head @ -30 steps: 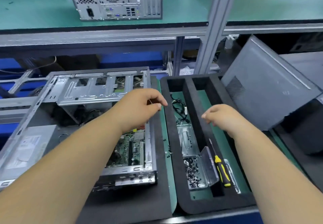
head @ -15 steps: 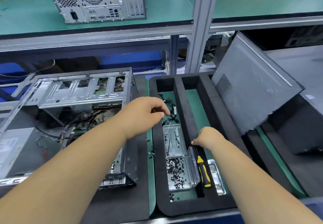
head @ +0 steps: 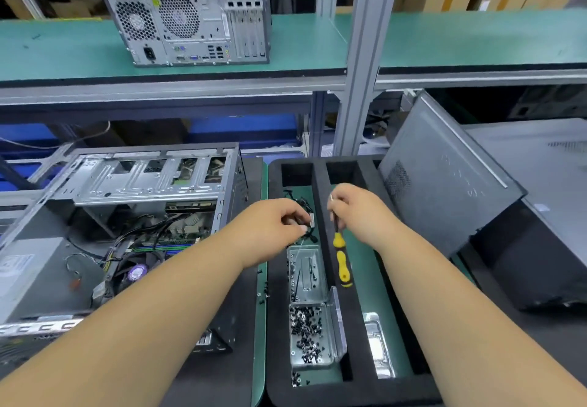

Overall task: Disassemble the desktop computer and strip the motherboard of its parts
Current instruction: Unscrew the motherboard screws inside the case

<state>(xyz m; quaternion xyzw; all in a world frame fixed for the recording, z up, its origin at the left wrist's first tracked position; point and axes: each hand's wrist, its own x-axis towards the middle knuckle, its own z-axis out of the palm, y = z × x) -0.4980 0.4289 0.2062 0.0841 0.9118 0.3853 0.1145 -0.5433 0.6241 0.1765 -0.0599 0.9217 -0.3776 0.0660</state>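
The open desktop case (head: 133, 184) lies on its side at the left, showing the motherboard (head: 181, 235), a fan (head: 136, 271) and loose cables. My left hand (head: 273, 225) hovers over the left compartment of the black foam tray (head: 276, 327). Its fingertips pinch a small pale connector (head: 310, 219) beside a black cable bundle (head: 305, 206). My right hand (head: 362, 212) grips the metal shaft of a yellow-and-black screwdriver (head: 342, 260). The handle hangs down over the tray's divider.
In the tray, a metal box (head: 308, 336) holds several dark screws, with a metal bracket (head: 306, 273) above it. The removed side panel (head: 444, 178) leans at the right. A second computer (head: 190, 19) stands on the green shelf behind an upright post (head: 365, 73).
My right hand reached down to the screwdriver in the tray and has lifted it by its shaft. My left hand moved from the case to over the tray's left compartment.
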